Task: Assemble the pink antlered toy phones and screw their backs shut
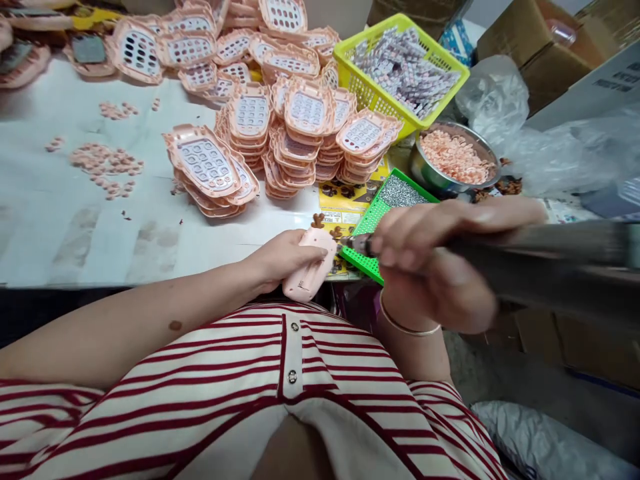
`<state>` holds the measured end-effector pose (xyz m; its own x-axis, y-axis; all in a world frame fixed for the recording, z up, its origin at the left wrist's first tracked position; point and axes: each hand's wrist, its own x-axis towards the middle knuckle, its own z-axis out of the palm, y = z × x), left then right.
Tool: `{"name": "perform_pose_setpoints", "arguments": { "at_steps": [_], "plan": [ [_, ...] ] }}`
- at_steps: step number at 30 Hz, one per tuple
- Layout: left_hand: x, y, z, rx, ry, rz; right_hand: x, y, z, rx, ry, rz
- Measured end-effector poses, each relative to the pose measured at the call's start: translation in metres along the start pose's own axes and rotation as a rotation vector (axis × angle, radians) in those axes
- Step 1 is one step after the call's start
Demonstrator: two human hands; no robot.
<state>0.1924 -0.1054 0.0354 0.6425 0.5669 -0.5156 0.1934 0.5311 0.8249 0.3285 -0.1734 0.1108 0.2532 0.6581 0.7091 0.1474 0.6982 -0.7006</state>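
Note:
My left hand (287, 257) is closed around a pink plastic toy phone (311, 273) with brown antlers at its top, held at the table's front edge with its back facing up. In my right hand (435, 260) is a dark power screwdriver (550, 263), its fingers wrapped round the body. The tip of the screwdriver points left and reaches the upper right side of the toy phone; whether it touches a screw I cannot make out. Below the tip lies a green perforated tray (367, 257) with small silver screws (403, 193) in it.
Stacks of pink phone shells with button panels (305, 110) cover the table's back and middle. A yellow basket (405, 127) holds printed pieces. Beside it stands a metal bowl (420, 167) of pink parts. Small pink pieces (107, 160) lie at left. Cardboard boxes (545, 60) stand at right.

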Motion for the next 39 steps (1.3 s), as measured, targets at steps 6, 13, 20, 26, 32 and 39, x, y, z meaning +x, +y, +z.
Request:
{"name": "perform_pose_setpoints", "arguments": {
  "at_steps": [6, 13, 20, 26, 32, 39],
  "plan": [
    [-0.003, 0.013, 0.011, 0.35, -0.328, 0.241, 0.018, -0.008, -0.028, -0.106, 0.28, -0.145],
    [0.024, 0.008, 0.042, 0.992, -0.623, 0.517, -0.008, 0.01, -0.055, -0.2, 0.32, -0.179],
    [0.026, 0.014, -0.004, 0.807, -0.331, 0.414, -0.022, 0.021, -0.059, -0.215, 0.377, -0.066],
    [0.023, 0.02, -0.028, 0.419, -0.161, 0.208, -0.038, 0.037, -0.058, -0.251, 0.313, 0.024],
    [0.002, 0.02, -0.019, -0.253, -0.103, 0.045, -0.058, 0.043, -0.066, -0.321, 0.32, 0.082],
    [-0.005, -0.004, -0.008, -0.226, -0.178, -0.283, -0.066, 0.043, -0.071, -0.332, 0.335, 0.079]
  ]
}}
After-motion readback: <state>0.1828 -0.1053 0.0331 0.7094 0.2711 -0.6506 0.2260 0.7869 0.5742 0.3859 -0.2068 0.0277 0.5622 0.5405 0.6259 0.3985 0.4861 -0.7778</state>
